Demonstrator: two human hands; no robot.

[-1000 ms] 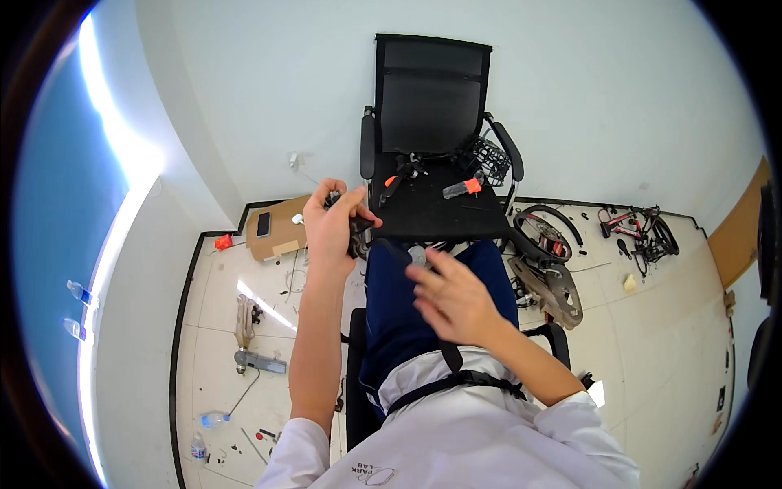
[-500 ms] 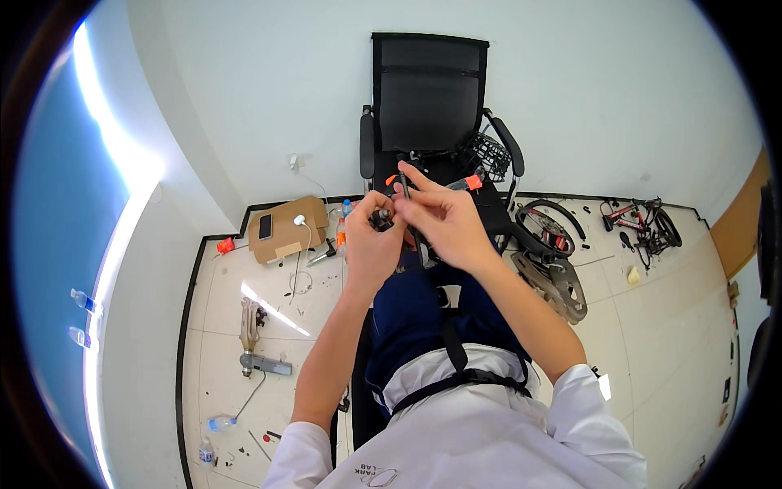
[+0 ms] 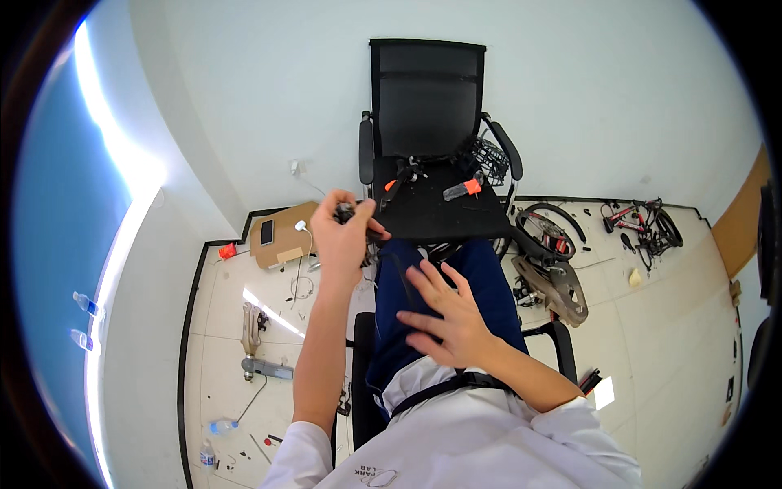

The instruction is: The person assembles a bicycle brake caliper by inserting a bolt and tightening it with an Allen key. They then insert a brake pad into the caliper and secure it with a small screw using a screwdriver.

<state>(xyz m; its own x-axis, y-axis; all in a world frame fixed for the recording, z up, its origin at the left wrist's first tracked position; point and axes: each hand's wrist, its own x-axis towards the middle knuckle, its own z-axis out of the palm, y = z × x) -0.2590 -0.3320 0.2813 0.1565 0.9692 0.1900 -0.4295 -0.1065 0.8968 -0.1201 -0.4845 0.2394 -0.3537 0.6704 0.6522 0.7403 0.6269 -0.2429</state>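
We are holding a small dark part (image 3: pixel 349 213) clenched in the left hand (image 3: pixel 342 240), raised before the black chair (image 3: pixel 428 155). The right hand (image 3: pixel 448 314), which met it a moment ago, is now resting released and spread over the thigh.

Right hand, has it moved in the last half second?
Yes. The right hand has dropped away from the black chair seat and the left hand, back toward the body, and now rests open on the thigh.
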